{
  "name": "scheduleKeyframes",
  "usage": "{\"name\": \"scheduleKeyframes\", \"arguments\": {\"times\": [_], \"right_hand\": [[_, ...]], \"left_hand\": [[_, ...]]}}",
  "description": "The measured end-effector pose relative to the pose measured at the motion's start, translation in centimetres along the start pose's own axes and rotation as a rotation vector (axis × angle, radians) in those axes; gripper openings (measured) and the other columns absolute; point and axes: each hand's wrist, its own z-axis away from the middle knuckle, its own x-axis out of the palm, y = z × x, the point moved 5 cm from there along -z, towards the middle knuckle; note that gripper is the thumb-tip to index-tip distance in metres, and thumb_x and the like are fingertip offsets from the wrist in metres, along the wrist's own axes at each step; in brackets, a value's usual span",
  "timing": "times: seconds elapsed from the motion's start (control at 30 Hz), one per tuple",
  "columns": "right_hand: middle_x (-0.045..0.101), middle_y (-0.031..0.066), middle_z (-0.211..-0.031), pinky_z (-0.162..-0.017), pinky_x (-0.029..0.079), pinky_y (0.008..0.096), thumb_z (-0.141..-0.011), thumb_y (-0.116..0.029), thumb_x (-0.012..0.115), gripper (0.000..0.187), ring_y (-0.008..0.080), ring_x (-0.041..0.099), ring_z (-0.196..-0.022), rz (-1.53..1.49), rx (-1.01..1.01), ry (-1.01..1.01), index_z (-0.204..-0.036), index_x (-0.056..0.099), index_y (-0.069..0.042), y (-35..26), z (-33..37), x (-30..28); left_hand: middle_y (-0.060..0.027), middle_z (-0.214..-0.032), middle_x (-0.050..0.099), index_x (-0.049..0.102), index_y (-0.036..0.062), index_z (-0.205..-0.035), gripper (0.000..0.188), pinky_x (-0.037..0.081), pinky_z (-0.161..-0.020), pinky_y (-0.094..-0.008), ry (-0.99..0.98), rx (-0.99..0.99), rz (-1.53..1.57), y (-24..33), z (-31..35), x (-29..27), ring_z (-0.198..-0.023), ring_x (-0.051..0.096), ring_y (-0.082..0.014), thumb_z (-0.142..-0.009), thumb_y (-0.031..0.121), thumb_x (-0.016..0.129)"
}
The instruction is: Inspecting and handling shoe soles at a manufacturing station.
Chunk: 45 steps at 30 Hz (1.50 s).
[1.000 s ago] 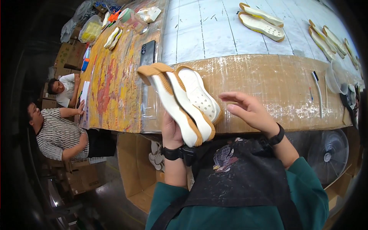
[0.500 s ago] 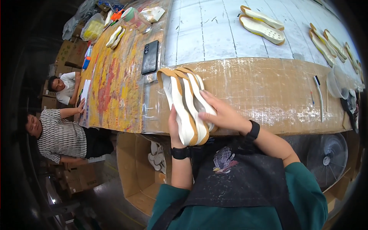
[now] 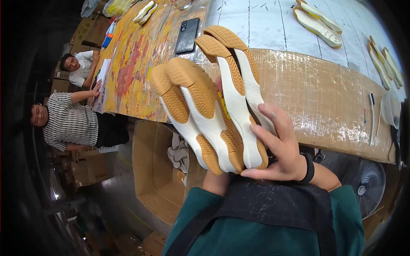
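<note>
Armful of shoe soles (image 3: 211, 126), prob one slip from a drop
They're held up by the front edge of the table (image 3: 324, 96), left pair (image 3: 200, 102) leaning out left w/ tan treads showing, right pair (image 3: 240, 104) beside it. R hand (image 3: 279, 149) has fingers part-spread n curled on the right pair's low end, thumb at the bottom, so the tall tops look unsupported imo. L hand (image 3: 218, 83) is mostly hidden behind soles, can't tell its grip tbh. If either hold loosens, outer soles could slide off, maybe into the open carton (image 3: 160, 179) below
</note>
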Motion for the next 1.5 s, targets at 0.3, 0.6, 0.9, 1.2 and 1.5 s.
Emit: {"name": "scheduleKeyframes", "arguments": {"times": [0.3, 0.6, 0.9, 1.2, 1.5], "right_hand": [[0.035, 0.0243, -0.122, -0.087, 0.037, 0.0473, -0.061, -0.036, 0.074, 0.070, 0.0397, 0.041, -0.108, -0.010, -0.120, 0.086, -0.116, 0.046, -0.002, -1.1, 1.1, 0.6], [0.015, 0.0290, -0.133, -0.097, 0.027, 0.0484, -0.049, -0.048, 0.077, 0.113, 0.0443, 0.023, -0.123, -0.074, -0.188, 0.060, -0.134, 0.016, -0.005, -1.0, 1.6, 0.8], [0.032, 0.0254, -0.124, -0.090, 0.037, 0.0495, -0.057, -0.041, 0.075, 0.081, 0.0403, 0.040, -0.112, -0.181, -0.270, 0.181, -0.118, 0.039, -0.002, -1.9, 1.8, 0.7], [0.031, 0.0248, -0.126, -0.095, 0.032, 0.0453, -0.055, -0.042, 0.077, 0.088, 0.0387, 0.036, -0.115, -0.204, -0.153, 0.171, -0.122, 0.036, -0.002, -0.2, 2.2, 0.0], [0.038, 0.0208, -0.123, -0.092, 0.034, 0.0391, -0.060, -0.038, 0.076, 0.079, 0.0331, 0.039, -0.115, -0.261, 0.055, 0.168, -0.119, 0.041, 0.001, 2.2, 2.6, -1.3]], "left_hand": [[-0.0148, -0.132, 0.030, 0.020, 0.0077, -0.133, 0.053, 0.031, -0.099, -0.0401, -0.045, -0.040, 0.110, -0.4, 0.8, 2.8, -0.118, 0.036, -0.0279, -0.091, 0.039, 0.025], [-0.0143, -0.134, 0.027, 0.018, 0.0089, -0.134, 0.054, 0.030, -0.100, -0.0403, -0.122, -0.132, 0.226, -1.7, 0.4, 7.7, -0.119, 0.034, -0.0276, -0.091, 0.041, 0.024], [-0.0114, -0.139, 0.016, 0.010, 0.0132, -0.136, 0.060, 0.026, -0.103, -0.0404, -0.278, -0.114, 0.097, -1.6, 0.0, 14.1, -0.124, 0.025, -0.0267, -0.090, 0.048, 0.021], [-0.0149, -0.138, 0.018, 0.013, 0.0103, -0.135, 0.060, 0.028, -0.101, -0.0437, -0.263, -0.114, 0.043, -2.1, -1.2, 14.3, -0.121, 0.030, -0.0308, -0.090, 0.048, 0.023], [-0.0141, -0.133, 0.028, 0.023, 0.0096, -0.132, 0.054, 0.034, -0.096, -0.0435, 0.033, -0.046, -0.072, -2.6, -1.1, 14.2, -0.114, 0.037, -0.0284, -0.090, 0.042, 0.029]]}}
